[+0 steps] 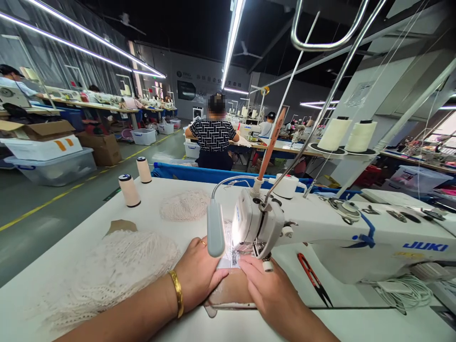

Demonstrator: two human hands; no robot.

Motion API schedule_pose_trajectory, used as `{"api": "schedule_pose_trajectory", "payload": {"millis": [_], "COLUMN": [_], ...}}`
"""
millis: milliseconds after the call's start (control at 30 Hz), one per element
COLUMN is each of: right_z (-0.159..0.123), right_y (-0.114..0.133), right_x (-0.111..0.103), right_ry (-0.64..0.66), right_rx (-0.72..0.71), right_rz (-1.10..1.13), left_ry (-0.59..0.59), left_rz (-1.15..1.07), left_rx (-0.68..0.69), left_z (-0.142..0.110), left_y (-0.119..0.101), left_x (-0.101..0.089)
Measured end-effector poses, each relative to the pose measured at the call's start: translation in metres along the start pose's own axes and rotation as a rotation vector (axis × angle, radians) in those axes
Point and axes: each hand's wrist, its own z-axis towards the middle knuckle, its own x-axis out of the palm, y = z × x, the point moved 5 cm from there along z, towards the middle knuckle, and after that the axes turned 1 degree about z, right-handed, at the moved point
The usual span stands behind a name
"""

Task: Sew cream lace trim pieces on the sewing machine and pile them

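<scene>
My left hand (199, 270), with a gold bracelet (176, 293) at its wrist, lies flat left of the sewing machine's needle area. Its thumb is stretched out to the right, while the lamp (215, 229) partly hides its fingers. Opposite it, my right hand (267, 289) rests with extended fingers beside the presser foot; its thumb is hidden. Between both hands is a smooth brown patch (231, 287); I cannot tell whether it is fabric or the machine's plate. Whitish lacy fabric (228, 232) shows behind the lit needle area of the white sewing machine (306, 228).
White lace (117, 270) lies left, with another lace pile (185, 205) behind. Two thread spools (128, 191) stand at the table's left edge. Red thread snips (313, 278) lie right, near a coiled cable (406, 292). A person (215, 135) sits ahead.
</scene>
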Motion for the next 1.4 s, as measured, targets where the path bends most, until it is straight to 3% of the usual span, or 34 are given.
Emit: {"api": "schedule_pose_trajectory", "payload": {"millis": [200,333,467,633,767,900,967,1033,1133,1400], "right_z": [-0.002,-0.006,-0.013,-0.018,-0.020,-0.019,-0.015,-0.012,-0.010,-0.009], "right_y": [0.024,0.035,0.039,0.042,0.045,0.044,0.037,0.025,0.014,0.019], "right_x": [0.014,0.021,0.024,0.026,0.026,0.018,0.009,0.002,0.002,0.006], "right_ry": [-0.033,-0.044,-0.052,-0.009,0.054,0.026,-0.043,-0.088,-0.061,-0.110], "right_rx": [-0.288,-0.417,-0.436,-0.458,-0.487,-0.468,-0.327,-0.099,0.131,0.083], "right_rz": [0.101,0.150,0.146,0.127,0.108,0.182,0.276,0.343,0.408,0.404], "left_ry": [0.270,0.309,0.348,0.375,0.331,0.219,0.109,0.005,-0.133,-0.286], "left_rz": [-0.002,-0.016,-0.043,-0.015,0.040,0.007,-0.086,-0.188,-0.258,-0.171], "left_rx": [-0.025,-0.174,-0.273,-0.255,-0.242,-0.119,-0.030,0.069,0.194,0.142], "left_z": [-0.008,-0.003,-0.001,-0.004,-0.005,-0.004,-0.003,-0.003,-0.008,-0.016], "left_y": [-0.006,0.012,0.024,0.023,0.022,0.009,-0.003,-0.015,-0.032,-0.046], "left_x": [-0.029,-0.054,-0.052,-0.041,-0.038,-0.038,-0.043,-0.048,-0.055,-0.050]}}
